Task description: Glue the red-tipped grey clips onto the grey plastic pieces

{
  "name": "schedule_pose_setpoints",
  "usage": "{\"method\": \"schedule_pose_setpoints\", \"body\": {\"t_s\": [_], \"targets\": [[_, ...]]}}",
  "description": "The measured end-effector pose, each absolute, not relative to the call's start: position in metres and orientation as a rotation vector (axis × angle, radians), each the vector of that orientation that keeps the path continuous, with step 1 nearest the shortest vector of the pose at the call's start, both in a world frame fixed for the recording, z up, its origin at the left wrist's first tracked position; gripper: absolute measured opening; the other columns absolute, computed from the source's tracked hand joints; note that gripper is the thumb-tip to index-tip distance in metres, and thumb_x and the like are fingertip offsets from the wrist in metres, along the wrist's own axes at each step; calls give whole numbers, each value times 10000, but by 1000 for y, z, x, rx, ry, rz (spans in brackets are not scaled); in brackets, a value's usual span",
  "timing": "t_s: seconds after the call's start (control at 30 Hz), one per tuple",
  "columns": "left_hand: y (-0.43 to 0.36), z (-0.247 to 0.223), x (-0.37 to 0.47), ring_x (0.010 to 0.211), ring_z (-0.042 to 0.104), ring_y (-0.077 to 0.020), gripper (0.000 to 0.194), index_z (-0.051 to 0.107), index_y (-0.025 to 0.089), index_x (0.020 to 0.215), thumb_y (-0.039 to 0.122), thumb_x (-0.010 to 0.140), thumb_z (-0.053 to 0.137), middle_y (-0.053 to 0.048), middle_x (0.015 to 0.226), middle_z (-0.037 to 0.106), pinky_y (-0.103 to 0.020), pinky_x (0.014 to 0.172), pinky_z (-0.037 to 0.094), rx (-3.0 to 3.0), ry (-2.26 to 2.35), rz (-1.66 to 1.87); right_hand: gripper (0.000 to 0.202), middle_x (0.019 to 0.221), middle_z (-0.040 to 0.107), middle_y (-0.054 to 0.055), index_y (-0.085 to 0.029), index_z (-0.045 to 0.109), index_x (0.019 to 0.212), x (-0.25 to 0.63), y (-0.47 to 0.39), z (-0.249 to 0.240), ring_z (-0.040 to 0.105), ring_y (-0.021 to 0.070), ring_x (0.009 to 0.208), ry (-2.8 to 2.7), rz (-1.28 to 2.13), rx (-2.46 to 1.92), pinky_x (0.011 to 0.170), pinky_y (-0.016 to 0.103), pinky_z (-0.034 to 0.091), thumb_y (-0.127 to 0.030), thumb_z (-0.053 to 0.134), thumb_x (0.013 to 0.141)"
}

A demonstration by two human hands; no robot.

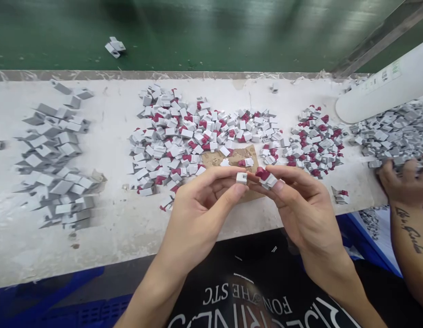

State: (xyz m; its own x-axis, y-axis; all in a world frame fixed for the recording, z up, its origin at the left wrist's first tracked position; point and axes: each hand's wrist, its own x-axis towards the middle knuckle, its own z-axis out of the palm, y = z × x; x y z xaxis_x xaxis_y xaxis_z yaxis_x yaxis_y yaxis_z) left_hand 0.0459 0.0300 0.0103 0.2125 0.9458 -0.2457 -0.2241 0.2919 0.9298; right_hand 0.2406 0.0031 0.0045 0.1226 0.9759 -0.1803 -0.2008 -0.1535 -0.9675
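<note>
Between thumb and forefinger my left hand (204,205) pinches a small grey plastic block (242,178) with a notch in its end face. My right hand (302,205) grips a grey and dark-red plastic piece (265,177), its red end tilted up and to the left. The two pieces are close together but apart. Just beyond my fingers, a brown cardboard patch (214,158) lies on the table with a loose red and grey piece (246,162) on it. A large pile of grey and red pieces (177,136) spreads behind and left of my hands.
Plain grey blocks (57,159) are heaped at the left. A smaller grey-red pile (316,141) lies to the right, near a white cylinder (385,86). Another person's hand (406,182) touches a grey heap (396,130) at the far right. Blue crates (360,237) stand below the table edge.
</note>
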Motion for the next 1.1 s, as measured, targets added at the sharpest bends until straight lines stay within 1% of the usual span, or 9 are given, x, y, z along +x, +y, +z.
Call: {"method": "schedule_pose_setpoints", "body": {"t_s": [0.13, 0.3, 0.5, 0.63, 0.83, 0.9, 0.97, 1.03, 1.1], "targets": [[32, 11, 52, 1124, 904, -201, 98, 905, 253, 1162, 281, 1069, 889, -18, 1175, 929, -276, 1029, 743, 872, 977, 989, 157, 1211, 917, -15, -420, 960, 1180, 241, 0, 3, 865, 257, 1201, -903, 1329, -1226, 1113, 444, 706, -316, 892, 1084], [32, 9, 51, 1122, 895, -182, 87, 903, 263, 1163, 268, 1082, 873, -3, 1153, 925, -263, 1045, 734, 872, 951, 978, 201, 1152, 897, -9, -419, 963, 1190, 242, -1, 1, 852, 222, 1134, -901, 1361, -1213, 1043, 377, 703, -268, 881, 1087], [29, 1, 45, 1129, 873, -207, 99, 897, 272, 1171, 300, 1078, 875, -15, 1166, 885, -309, 1035, 741, 952, 985, 920, 283, 1027, 834, 18, -388, 972, 1210, 243, 0, 5, 753, 170, 976, -1104, 1250, -1304, 832, 274, 633, -175, 846, 1073], [31, 1, 40, 1085, 855, -203, 88, 877, 281, 1168, 297, 1082, 865, -19, 1150, 860, -309, 1002, 719, 1032, 979, 850, 278, 995, 829, 22, -403, 971, 1209, 245, 1, 4, 734, 171, 943, -1140, 1292, -1271, 804, 270, 614, -196, 845, 1073], [45, 18, 35, 1079, 829, -214, 88, 838, 263, 1175, 311, 1104, 815, -36, 1145, 851, -332, 962, 677, 1194, 976, 754, 217, 988, 817, 37, -412, 970, 1231, 247, 3, 3, 753, 173, 878, -1119, 1278, -1252, 720, 250, 628, -298, 879, 1071], [55, 25, 36, 1075, 821, -226, 105, 816, 252, 1176, 332, 1120, 775, -51, 1135, 852, -352, 946, 658, 1278, 972, 674, 190, 979, 839, 41, -398, 971, 1235, 247, 5, 2, 785, 185, 869, -1113, 1256, -1270, 724, 258, 660, -346, 887, 1072], [70, 32, 40, 1038, 823, -246, 160, 791, 246, 1192, 383, 1136, 730, -70, 1103, 856, -381, 901, 661, 1315, 937, 578, 190, 1018, 875, 50, -381, 965, 1250, 247, 9, 2, 838, 223, 944, -1087, 1232, -1309, 796, 305, 716, -397, 888, 1077], [95, 35, 46, 975, 815, -253, 192, 791, 241, 1197, 404, 1120, 725, -83, 1073, 856, -396, 847, 660, 1394, 955, 521, 287, 1125, 903, 52, -386, 925, 1359, 250, 14, 2, 871, 262, 1071, -1056, 1199, -1363, 906, 378, 754, -445, 886, 1081], [132, 33, 52, 918, 789, -250, 165, 827, 230, 1158, 349, 1061, 767, -87, 1057, 854, -405, 827, 646, 1562, 1088, 552, 427, 1218, 901, 58, -379, 850, 1495, 258, 21, 2, 877, 276, 1095, -1034, 1097, -1439, 926, 429, 764, -485, 876, 1082]]}}
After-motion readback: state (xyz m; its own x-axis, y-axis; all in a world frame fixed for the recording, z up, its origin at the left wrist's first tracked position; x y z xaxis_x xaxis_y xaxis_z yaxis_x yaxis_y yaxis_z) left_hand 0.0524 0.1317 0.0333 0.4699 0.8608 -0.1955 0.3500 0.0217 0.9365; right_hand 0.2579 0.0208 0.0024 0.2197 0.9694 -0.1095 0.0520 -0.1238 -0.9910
